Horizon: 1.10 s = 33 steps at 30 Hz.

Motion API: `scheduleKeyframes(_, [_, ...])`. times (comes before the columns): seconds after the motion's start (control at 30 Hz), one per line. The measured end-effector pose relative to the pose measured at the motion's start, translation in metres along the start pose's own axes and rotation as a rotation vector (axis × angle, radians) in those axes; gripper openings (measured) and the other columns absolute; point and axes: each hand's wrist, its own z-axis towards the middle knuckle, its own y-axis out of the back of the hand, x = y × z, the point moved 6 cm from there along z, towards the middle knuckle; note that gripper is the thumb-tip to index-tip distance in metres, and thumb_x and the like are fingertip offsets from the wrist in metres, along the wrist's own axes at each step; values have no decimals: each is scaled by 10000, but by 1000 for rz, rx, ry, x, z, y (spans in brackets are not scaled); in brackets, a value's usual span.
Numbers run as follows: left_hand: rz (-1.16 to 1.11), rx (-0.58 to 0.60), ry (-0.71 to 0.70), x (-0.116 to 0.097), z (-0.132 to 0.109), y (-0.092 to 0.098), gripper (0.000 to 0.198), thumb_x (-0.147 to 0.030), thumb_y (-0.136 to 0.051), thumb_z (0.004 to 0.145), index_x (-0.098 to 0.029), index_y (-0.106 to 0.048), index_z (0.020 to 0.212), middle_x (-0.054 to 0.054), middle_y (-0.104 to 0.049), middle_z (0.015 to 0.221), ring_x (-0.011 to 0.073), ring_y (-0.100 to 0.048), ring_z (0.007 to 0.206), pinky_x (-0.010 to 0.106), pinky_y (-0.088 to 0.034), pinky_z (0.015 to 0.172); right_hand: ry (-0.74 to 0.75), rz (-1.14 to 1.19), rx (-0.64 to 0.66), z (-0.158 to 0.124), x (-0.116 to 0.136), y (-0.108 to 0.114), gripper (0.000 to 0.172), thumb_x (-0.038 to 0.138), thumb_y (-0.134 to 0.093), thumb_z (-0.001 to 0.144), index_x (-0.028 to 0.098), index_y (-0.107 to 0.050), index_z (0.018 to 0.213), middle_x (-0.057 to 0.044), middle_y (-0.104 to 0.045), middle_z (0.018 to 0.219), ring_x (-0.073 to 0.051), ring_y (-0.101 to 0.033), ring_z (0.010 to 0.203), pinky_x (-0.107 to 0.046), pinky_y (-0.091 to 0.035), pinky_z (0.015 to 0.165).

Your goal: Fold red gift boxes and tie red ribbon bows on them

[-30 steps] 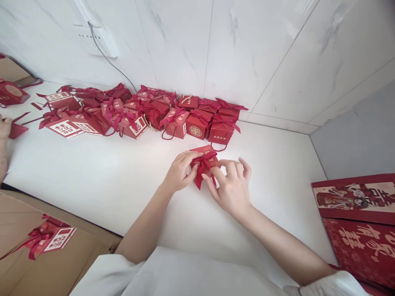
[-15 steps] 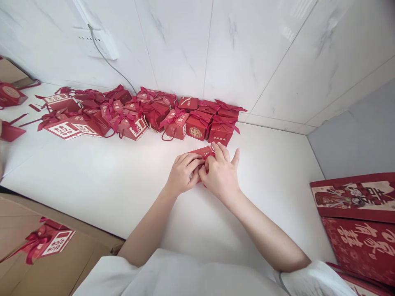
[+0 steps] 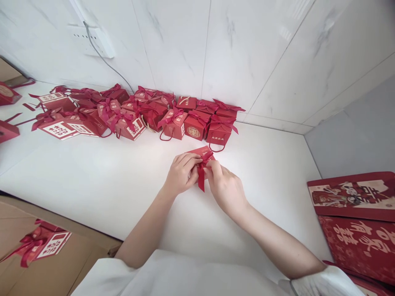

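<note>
A small red gift box (image 3: pixel 199 150) lies on the white table (image 3: pixel 138 185) in front of me, partly covered by my hands. Dark red ribbon (image 3: pixel 201 177) is looped in a bow on top of it, with one tail hanging toward me. From the left, my left hand (image 3: pixel 182 173) grips the box, its fingertips pressing by the knot. My right hand (image 3: pixel 227 185) pinches part of the ribbon at the right side of the bow. Just beyond stands a red box (image 3: pixel 218 133) with a cord handle and a ribbon bow.
Several ribboned red boxes (image 3: pixel 121 123) are grouped along the tiled wall (image 3: pixel 173 45). A grey cable (image 3: pixel 106 61) runs down from a socket. Red printed bags (image 3: pixel 354 197) stand at the right. A cardboard carton (image 3: pixel 83 250) at lower left holds another red box (image 3: pixel 46 244).
My right hand has shifted slightly right and its raised fingers have folded in to a pinch. The bow and its hanging tail now show. My left hand stays on the box.
</note>
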Motion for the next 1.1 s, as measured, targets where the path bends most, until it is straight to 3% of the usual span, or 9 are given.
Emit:
scheduleKeyframes(0.1, [-25,-4,2,3,0,0,339,-115,-421,826,-221,-614,1084,52,-629,1164,218,-547,1123,412,-402,974,17,29,11,-2,-9,-2,207,176,-353,941,182,-546,1014,-68,-646,826,-191,-588,687,-289,-402,541])
scheduleKeyframes(0.2, [-54,-4,3,7,-2,-1,414,-75,-375,812,-227,-609,1117,38,-631,1166,205,-539,1139,403,-397,988,208,41,3,-3,-11,-4,271,157,-425,890,194,-542,1132,-122,-607,1162,-261,-558,1045,-405,-435,863])
scheduleKeyframes(0.27, [-57,-1,0,10,-3,-2,446,-63,-369,796,-236,-603,1134,26,-632,1169,195,-536,1143,394,-393,1000,315,89,-14,-1,-14,-8,327,185,-457,881,210,-520,1200,-125,-501,1342,-281,-447,1231,-520,-281,1052])
scheduleKeyframes(0.33, [-19,-22,-3,10,-3,-2,439,-72,-388,784,-244,-610,1122,22,-625,1179,200,-523,1161,405,-368,1034,357,156,-28,4,-20,-14,310,243,-478,890,230,-534,1195,-111,-487,1354,-263,-404,1277,-556,-161,1112])
scheduleKeyframes(0.53, [144,-94,-47,9,-3,1,364,-103,-455,756,-252,-650,1025,36,-600,1214,246,-452,1252,488,-224,1137,382,345,9,25,-29,-25,205,317,-559,877,267,-639,1059,-68,-548,1231,-226,-452,1214,-534,-101,1142])
scheduleKeyframes(0.67, [195,-82,-75,7,-3,1,331,-114,-458,771,-241,-667,993,44,-598,1222,242,-446,1267,482,-228,1144,312,529,-8,35,-34,-24,159,278,-527,910,252,-683,926,-54,-562,1210,-203,-482,1177,-475,-245,1112])
scheduleKeyframes(0.83, [298,-31,-61,4,-1,0,351,-128,-442,800,-260,-685,1016,33,-569,1277,238,-404,1314,493,-166,1172,346,707,60,28,-39,-21,130,264,-589,876,273,-711,919,-35,-489,1367,-250,-351,1333,-494,-269,1110])
scheduleKeyframes(0.97, [318,-22,-61,2,0,1,362,-128,-443,804,-271,-688,1029,28,-559,1295,242,-386,1330,508,-155,1174,346,685,72,12,-45,-21,117,300,-618,857,290,-730,890,-2,-356,1493,-299,-220,1406,-566,-180,1128])
scheduleKeyframes(1.1, [319,-28,-52,1,0,2,360,-112,-439,800,-260,-690,1011,35,-554,1304,245,-372,1341,514,-162,1170,391,521,9,-5,-40,-18,107,332,-632,848,306,-734,827,9,-406,1465,-297,-294,1365,-572,-132,1133])
